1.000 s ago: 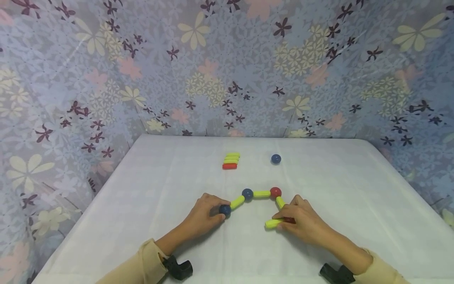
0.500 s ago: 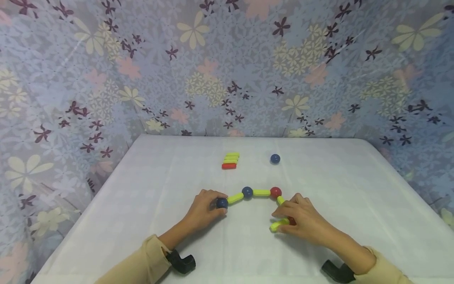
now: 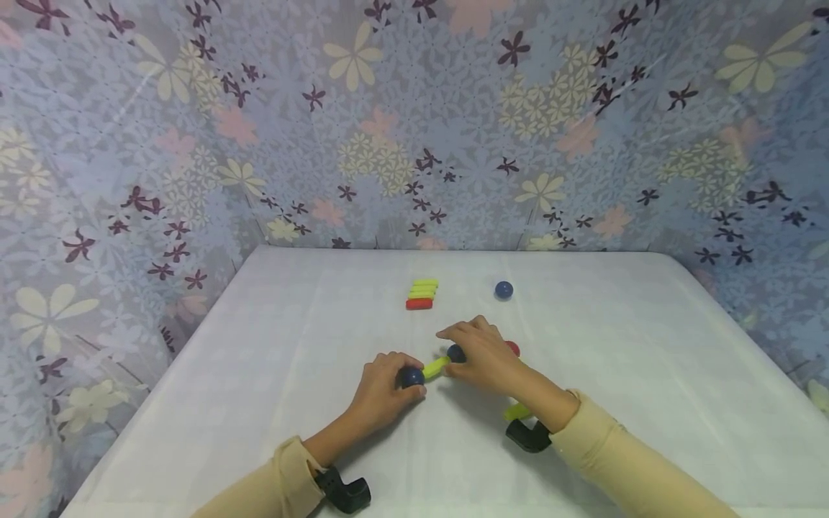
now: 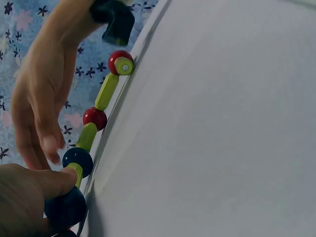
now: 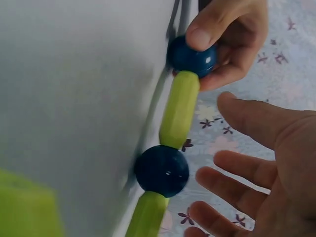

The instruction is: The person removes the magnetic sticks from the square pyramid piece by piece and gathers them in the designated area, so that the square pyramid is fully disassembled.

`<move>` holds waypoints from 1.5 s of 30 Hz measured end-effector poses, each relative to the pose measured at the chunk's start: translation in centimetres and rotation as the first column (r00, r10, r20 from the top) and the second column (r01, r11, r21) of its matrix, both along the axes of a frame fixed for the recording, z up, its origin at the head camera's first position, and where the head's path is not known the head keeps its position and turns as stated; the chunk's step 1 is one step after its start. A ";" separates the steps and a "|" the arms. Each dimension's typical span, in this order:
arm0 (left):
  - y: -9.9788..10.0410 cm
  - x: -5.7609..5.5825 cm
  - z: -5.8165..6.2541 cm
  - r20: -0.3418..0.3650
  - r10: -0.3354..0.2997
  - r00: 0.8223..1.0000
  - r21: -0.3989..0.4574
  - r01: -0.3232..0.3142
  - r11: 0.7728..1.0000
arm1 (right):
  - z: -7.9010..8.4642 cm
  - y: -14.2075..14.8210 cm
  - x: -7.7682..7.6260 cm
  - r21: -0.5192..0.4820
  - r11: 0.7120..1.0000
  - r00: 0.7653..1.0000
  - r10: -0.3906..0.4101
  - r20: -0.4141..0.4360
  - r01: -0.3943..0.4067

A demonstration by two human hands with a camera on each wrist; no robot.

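Note:
My left hand [image 3: 382, 396] pinches a blue ball [image 3: 411, 378] at the left end of a chain of balls and yellow-green sticks. A stick [image 5: 178, 108] joins that ball to a second blue ball [image 5: 163, 170]. My right hand [image 3: 486, 360] is beside this second ball, fingers loosely spread and apart from it in the right wrist view. Further along the chain are a red ball [image 4: 95, 119] and another red ball [image 4: 118, 60], with a stick [image 4: 106, 91] between them. In the head view, my right hand and forearm hide much of the chain's right part.
Toward the back of the white table [image 3: 311, 302] lie a red stick [image 3: 419, 304] and several yellow-green sticks [image 3: 424, 283] in a row. A loose blue ball [image 3: 504, 291] sits to their right. Floral cloth [image 3: 414, 129] hangs behind the table.
My right hand has let go near the chain's right end and moved left to the second blue ball. My left hand, still holding the end ball, shifted left, then slightly back right.

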State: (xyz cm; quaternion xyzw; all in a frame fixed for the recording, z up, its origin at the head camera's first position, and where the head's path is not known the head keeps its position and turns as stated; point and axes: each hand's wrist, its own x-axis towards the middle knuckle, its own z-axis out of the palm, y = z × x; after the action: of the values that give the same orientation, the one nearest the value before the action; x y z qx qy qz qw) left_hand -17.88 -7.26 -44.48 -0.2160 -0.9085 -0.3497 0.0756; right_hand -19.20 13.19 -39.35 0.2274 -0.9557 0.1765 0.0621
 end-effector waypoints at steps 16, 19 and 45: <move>-0.1 0.0 -0.1 -0.039 -0.005 0.999 0.002 0.005 1.000 | -1.8 0.2 -0.3 0.054 0.999 0.994 -0.008 0.110 0.002; -0.2 0.0 0.0 -0.045 -0.014 0.999 0.004 0.014 1.000 | -1.9 0.4 0.2 0.045 0.999 0.995 -0.002 0.104 -0.002; 0.0 -0.2 0.1 0.000 -0.023 1.000 -0.061 0.023 0.998 | -2.6 1.1 0.2 -0.001 1.000 0.996 -0.002 0.094 0.002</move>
State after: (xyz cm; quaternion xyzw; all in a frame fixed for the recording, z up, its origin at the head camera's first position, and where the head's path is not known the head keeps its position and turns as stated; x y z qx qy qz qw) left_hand -18.03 -7.23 -44.37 -0.2286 -0.9162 -0.3227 0.0651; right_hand -18.96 14.27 -41.97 0.2179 -0.9576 0.1875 0.0171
